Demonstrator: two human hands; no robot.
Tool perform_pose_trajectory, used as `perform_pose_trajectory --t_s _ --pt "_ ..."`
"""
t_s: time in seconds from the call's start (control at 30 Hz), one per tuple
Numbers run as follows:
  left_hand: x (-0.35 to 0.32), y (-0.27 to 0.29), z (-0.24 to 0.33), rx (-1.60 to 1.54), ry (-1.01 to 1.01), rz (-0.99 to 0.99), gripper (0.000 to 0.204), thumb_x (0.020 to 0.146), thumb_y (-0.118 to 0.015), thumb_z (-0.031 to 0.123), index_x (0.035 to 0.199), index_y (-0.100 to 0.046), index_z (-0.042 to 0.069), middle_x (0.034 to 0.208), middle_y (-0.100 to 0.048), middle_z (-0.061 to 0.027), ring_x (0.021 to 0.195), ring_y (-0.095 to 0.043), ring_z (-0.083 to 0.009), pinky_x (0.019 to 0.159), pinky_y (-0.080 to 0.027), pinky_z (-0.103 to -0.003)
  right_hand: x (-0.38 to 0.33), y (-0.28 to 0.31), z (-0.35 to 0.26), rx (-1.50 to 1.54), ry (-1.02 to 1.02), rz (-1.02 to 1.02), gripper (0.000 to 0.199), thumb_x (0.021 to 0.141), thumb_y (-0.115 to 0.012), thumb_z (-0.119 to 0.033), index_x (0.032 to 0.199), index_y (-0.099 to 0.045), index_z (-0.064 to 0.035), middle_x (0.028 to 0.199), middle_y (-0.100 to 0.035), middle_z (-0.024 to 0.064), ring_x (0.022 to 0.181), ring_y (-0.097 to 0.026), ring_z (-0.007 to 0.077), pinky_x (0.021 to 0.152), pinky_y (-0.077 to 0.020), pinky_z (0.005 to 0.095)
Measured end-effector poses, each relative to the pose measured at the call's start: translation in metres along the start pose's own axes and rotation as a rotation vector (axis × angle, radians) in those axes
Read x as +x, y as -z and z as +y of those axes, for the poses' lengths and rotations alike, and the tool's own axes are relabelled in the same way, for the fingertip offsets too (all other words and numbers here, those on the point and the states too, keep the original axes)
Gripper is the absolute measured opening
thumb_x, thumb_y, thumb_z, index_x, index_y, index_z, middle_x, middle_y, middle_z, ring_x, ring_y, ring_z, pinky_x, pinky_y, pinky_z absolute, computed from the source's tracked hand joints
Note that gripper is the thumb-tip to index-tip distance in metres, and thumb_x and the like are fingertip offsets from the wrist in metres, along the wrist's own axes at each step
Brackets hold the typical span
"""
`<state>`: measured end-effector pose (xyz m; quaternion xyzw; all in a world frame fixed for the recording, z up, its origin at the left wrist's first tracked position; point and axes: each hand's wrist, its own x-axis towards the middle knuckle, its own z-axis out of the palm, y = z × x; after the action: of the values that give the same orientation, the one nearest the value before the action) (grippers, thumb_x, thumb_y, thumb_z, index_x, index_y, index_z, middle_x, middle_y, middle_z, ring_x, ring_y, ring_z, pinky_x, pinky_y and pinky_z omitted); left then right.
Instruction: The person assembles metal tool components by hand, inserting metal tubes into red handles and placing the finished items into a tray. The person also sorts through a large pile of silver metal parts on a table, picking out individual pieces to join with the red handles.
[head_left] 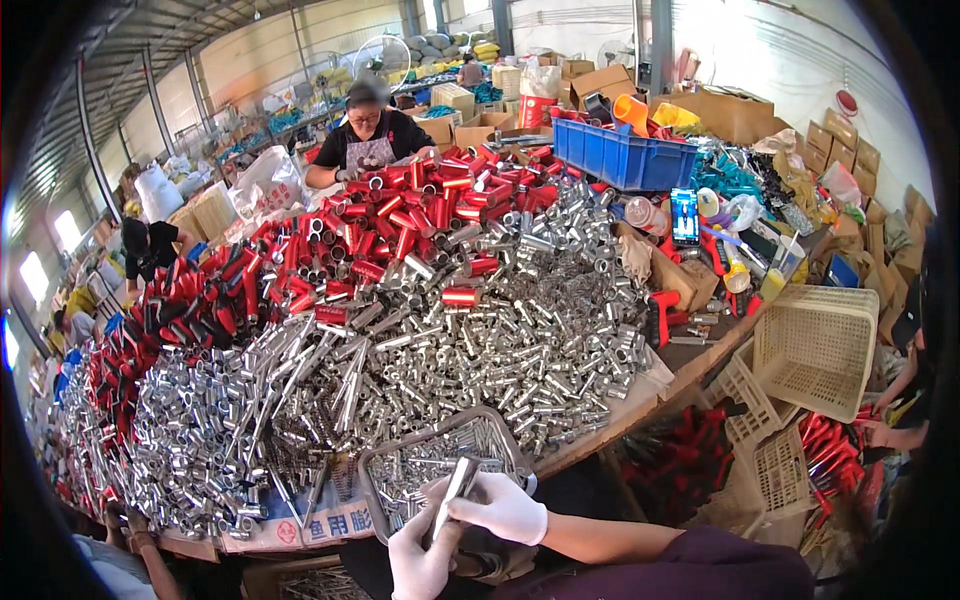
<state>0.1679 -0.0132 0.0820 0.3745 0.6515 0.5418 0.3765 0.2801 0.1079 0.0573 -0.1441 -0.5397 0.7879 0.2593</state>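
holding steady matters here: the left hand [420, 562] cups the lower end of a silver tube [455, 492], fingers seemingly closed round it, while the right hand [503, 508] pinches it midway. over the wire tray [372, 466], the tube's long axis tilts, top end pointing up and right.

I am seeing the tabletop [690, 365] filling the centre of the frame, with a heap of metal tubes [480, 330] lying on it. A tray [440, 465] is sitting at the lower centre, just behind my hands. A crate [622, 158] is standing at the upper right, and baskets [815, 345] are lying right of the tabletop.
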Motion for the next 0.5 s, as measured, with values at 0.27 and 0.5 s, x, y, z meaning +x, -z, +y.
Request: perform_pose_trajectory --t_s 0.27,0.5 --pt "0.033 -0.03 0.013 0.226 -0.215 0.101 0.029 0.084 -0.068 0.013 0.106 -0.065 -0.004 0.086 -0.07 -0.0171 0.076 -0.068 -0.0203 0.072 -0.051 -0.031 0.003 0.024 0.013 0.353 -0.052 0.151 0.043 0.101 -0.05 -0.025 0.131 -0.05 0.0064 0.113 -0.062 0.007 0.099 -0.06 0.0119 0.087 -0.049 0.0265" --pt "0.039 -0.028 0.014 0.335 -0.238 0.195 0.024 0.084 -0.069 0.017 0.1 -0.065 -0.001 0.087 -0.068 -0.0187 0.08 -0.069 -0.0301 0.071 -0.052 -0.036 0.019 0.021 0.025 0.655 -0.105 0.087 0.041 0.1 -0.046 -0.023 0.128 -0.052 0.0073 0.123 -0.061 0.0136 0.113 -0.057 0.0236 0.1 -0.0423 0.0364"
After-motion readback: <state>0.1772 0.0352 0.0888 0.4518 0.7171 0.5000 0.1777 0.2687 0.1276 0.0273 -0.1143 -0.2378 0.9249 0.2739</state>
